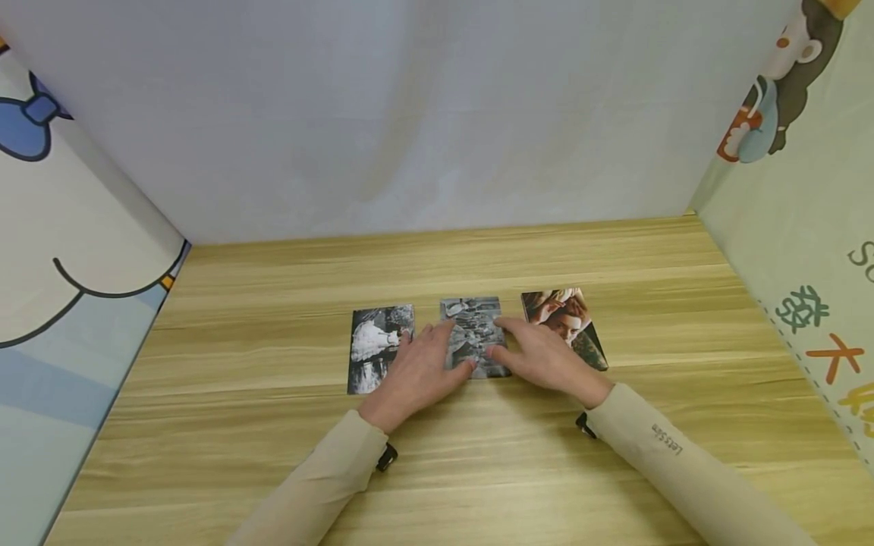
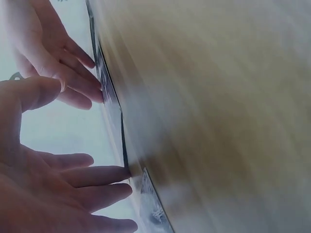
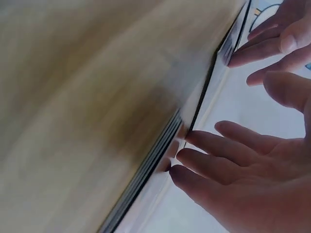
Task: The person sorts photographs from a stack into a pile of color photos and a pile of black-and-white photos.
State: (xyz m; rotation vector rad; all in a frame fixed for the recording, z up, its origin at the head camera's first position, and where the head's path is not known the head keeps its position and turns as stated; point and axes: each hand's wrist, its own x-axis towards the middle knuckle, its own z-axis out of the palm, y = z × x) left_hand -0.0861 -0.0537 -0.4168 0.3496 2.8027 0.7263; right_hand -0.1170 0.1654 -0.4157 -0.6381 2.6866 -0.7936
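Observation:
Three photo cards lie in a row on the wooden table. A grey card (image 1: 474, 330), crowded with detail, is in the middle. My left hand (image 1: 425, 370) touches its left side, fingers extended and thumb near the lower edge. From the other side my right hand (image 1: 546, 356) touches it with fingertips, also extended. A black-and-white card (image 1: 372, 334) showing a white dress lies partly under the left hand's fingers. To the right is a brown-toned card (image 1: 570, 318) with a face, partly covered by the right hand. The right wrist view shows a stack of several cards (image 3: 146, 170) edge-on.
The wood-grain table (image 1: 259, 326) meets a pale fabric wall (image 1: 437, 121) at the back. Printed cartoon panels stand at the left (image 1: 68, 227) and right (image 1: 806, 227). A dark wrist strap (image 1: 386, 456) shows beside the left sleeve.

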